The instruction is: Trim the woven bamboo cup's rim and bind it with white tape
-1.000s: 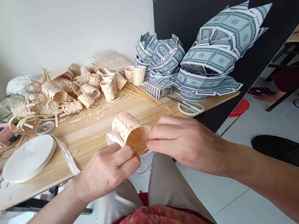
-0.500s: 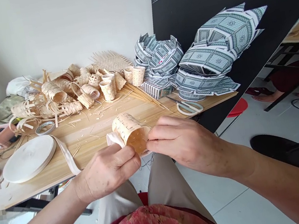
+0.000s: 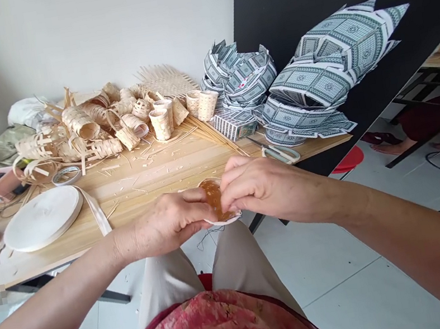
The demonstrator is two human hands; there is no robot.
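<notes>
The worktop (image 3: 153, 170) bears a roll (image 3: 42, 215) at its 9 o'clock end. By the near edge, the left hand (image 3: 166, 222) is clamped on a cup (image 3: 213, 195); the right hand (image 3: 265, 193) has fingertips pinched together at the cup's 3 o'clock, holding what I cannot tell.
</notes>
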